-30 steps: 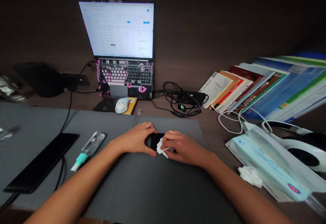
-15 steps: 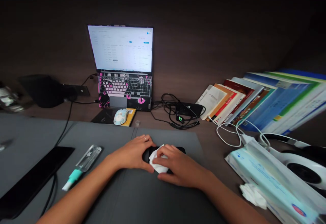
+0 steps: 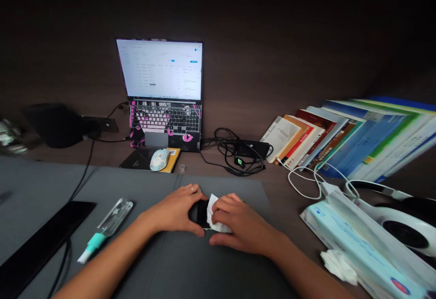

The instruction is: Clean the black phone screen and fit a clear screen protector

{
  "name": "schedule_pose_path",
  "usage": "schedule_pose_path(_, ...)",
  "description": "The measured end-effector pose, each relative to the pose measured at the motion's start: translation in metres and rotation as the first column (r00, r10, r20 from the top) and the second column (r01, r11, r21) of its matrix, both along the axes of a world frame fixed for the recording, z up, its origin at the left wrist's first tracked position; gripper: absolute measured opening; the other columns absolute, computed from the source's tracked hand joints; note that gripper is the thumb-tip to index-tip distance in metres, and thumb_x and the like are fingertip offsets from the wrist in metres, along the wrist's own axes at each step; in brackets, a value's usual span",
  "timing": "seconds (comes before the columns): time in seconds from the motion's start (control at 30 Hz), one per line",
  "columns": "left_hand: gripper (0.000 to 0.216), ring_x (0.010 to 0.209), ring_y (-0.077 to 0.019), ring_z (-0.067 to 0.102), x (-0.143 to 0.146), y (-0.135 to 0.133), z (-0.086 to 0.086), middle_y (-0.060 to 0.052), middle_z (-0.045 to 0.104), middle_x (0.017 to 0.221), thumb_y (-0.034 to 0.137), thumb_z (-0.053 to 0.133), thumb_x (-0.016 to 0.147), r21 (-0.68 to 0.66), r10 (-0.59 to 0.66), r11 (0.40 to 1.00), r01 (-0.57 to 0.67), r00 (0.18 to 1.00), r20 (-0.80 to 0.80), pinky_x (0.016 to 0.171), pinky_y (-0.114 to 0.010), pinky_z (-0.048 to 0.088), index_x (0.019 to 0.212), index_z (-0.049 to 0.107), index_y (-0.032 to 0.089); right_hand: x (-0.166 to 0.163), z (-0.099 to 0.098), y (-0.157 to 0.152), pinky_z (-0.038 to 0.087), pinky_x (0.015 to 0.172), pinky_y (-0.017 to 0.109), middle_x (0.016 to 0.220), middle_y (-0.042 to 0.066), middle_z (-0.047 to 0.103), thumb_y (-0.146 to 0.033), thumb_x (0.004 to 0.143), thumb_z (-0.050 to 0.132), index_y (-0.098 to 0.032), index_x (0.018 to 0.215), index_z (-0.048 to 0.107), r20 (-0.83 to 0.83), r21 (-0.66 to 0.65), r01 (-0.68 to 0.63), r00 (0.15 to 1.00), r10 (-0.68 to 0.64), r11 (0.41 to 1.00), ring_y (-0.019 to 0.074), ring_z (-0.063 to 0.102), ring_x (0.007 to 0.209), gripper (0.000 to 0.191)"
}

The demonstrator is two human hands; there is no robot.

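Observation:
A black phone lies flat on the grey desk mat in front of me. My left hand curls round the phone's left end and holds it down. My right hand presses a folded white wipe onto the phone's screen, fingers closed over the wipe. Most of the phone is hidden under both hands.
A clear spray bottle with a teal cap lies left of the hands, beside a black tablet. An open laptop, a mouse and tangled cables sit behind. Books, a wipes pack, a crumpled wipe and headphones fill the right.
The right hand slid the wipe back and forth across the phone while the left hand kept holding it. My head tilted, so the desk shifted lower in view.

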State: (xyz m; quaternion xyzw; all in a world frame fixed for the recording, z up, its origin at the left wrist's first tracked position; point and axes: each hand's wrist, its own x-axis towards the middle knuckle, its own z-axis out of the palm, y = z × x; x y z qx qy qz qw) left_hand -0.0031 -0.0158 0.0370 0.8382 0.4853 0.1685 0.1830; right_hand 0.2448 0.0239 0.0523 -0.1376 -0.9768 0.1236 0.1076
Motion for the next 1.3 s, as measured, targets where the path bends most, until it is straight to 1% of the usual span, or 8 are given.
schedule_pose_path(0.13, 0.072, 0.108, -0.0325, 0.059, -0.0003, 0.0006, -0.0015, -0.009, 0.059, 0.114, 0.057, 0.086, 0.066, 0.011, -0.006, 1.0, 0.006, 1.0, -0.001, 0.095, -0.046, 0.047, 0.124, 0.063, 0.021, 0.0018, 0.0003, 0.0031, 0.036, 0.104, 0.047, 0.094, 0.005, 0.068, -0.064, 0.089, 0.066, -0.018, 0.086, 0.064, -0.026, 0.014, 0.04, 0.999, -0.04, 0.999, 0.0228, 0.061, 0.099, 0.046)
schedule_pose_path(0.3, 0.062, 0.103, -0.0313, 0.058, -0.0001, 0.0013, -0.0012, -0.008, 0.059, 0.109, 0.057, 0.085, 0.067, 0.013, -0.01, 1.0, 0.01, 1.0, -0.009, 0.093, -0.045, 0.048, 0.112, 0.065, 0.02, -0.0001, 0.0, -0.0012, 0.012, 0.121, 0.057, 0.122, 0.006, 0.07, -0.063, 0.091, 0.064, -0.024, 0.122, 0.064, -0.048, -0.024, -0.039, 0.998, 0.037, 0.999, 0.0248, 0.052, 0.128, 0.05)
schedule_pose_path(0.47, 0.065, 0.106, -0.0316, 0.058, 0.0004, 0.0007, 0.0009, -0.008, 0.059, 0.111, 0.056, 0.087, 0.067, -0.004, -0.006, 1.0, 0.006, 1.0, 0.003, 0.095, -0.046, 0.047, 0.116, 0.064, 0.02, 0.0, -0.0004, -0.0013, 0.022, 0.121, 0.052, 0.096, 0.002, 0.071, -0.065, 0.088, 0.066, -0.022, 0.094, 0.069, -0.016, -0.06, -0.009, 1.0, 0.008, 0.998, 0.0216, 0.06, 0.11, 0.044)
schedule_pose_path(0.63, 0.061, 0.103, -0.0302, 0.059, 0.0012, 0.0007, 0.0013, -0.007, 0.059, 0.108, 0.056, 0.087, 0.067, 0.002, -0.006, 1.0, 0.006, 1.0, 0.007, 0.093, -0.044, 0.047, 0.112, 0.065, 0.021, -0.0006, -0.0009, -0.0028, 0.014, 0.123, 0.056, 0.124, 0.006, 0.069, -0.056, 0.093, 0.065, -0.026, 0.121, 0.066, -0.024, -0.07, -0.06, 0.998, 0.058, 0.996, 0.0239, 0.052, 0.128, 0.041)
schedule_pose_path(0.77, 0.065, 0.106, -0.0309, 0.058, 0.0006, 0.001, -0.0003, -0.008, 0.059, 0.111, 0.058, 0.085, 0.068, 0.004, -0.016, 1.0, 0.015, 0.999, 0.029, 0.093, -0.044, 0.047, 0.118, 0.064, 0.021, -0.0019, 0.0008, -0.0042, 0.016, 0.123, 0.054, 0.11, 0.005, 0.071, -0.061, 0.09, 0.066, -0.023, 0.108, 0.069, -0.011, -0.065, -0.037, 0.999, 0.037, 0.997, 0.0239, 0.056, 0.122, 0.042)
schedule_pose_path(1.07, 0.07, 0.108, -0.032, 0.059, -0.0011, 0.0015, -0.0028, -0.009, 0.06, 0.113, 0.062, 0.084, 0.068, 0.017, -0.014, 1.0, 0.013, 1.0, 0.028, 0.095, -0.044, 0.047, 0.121, 0.064, 0.022, 0.0001, -0.0004, 0.0009, 0.018, 0.121, 0.056, 0.118, 0.007, 0.068, -0.066, 0.087, 0.067, -0.024, 0.117, 0.067, -0.013, -0.012, 0.02, 1.0, -0.02, 1.0, 0.0249, 0.056, 0.121, 0.052)
schedule_pose_path(1.2, 0.072, 0.108, -0.0333, 0.06, -0.0011, 0.0019, -0.0027, -0.009, 0.06, 0.115, 0.061, 0.085, 0.066, 0.013, -0.008, 1.0, 0.008, 1.0, 0.015, 0.096, -0.047, 0.048, 0.122, 0.064, 0.021, -0.0004, 0.0015, 0.0004, 0.037, 0.106, 0.047, 0.112, 0.008, 0.069, -0.065, 0.088, 0.065, -0.021, 0.105, 0.068, -0.03, -0.02, 0.04, 0.999, -0.04, 0.999, 0.0249, 0.059, 0.109, 0.047)
schedule_pose_path(1.3, 0.072, 0.11, -0.0338, 0.059, -0.0007, 0.0016, -0.0016, -0.01, 0.06, 0.116, 0.059, 0.086, 0.066, 0.008, -0.007, 1.0, 0.007, 1.0, 0.008, 0.096, -0.047, 0.048, 0.124, 0.064, 0.022, -0.0006, 0.0028, -0.0003, 0.041, 0.094, 0.04, 0.11, 0.008, 0.068, -0.065, 0.089, 0.064, -0.021, 0.109, 0.068, -0.031, 0.006, 0.066, 0.997, -0.066, 0.998, 0.0251, 0.059, 0.104, 0.049)
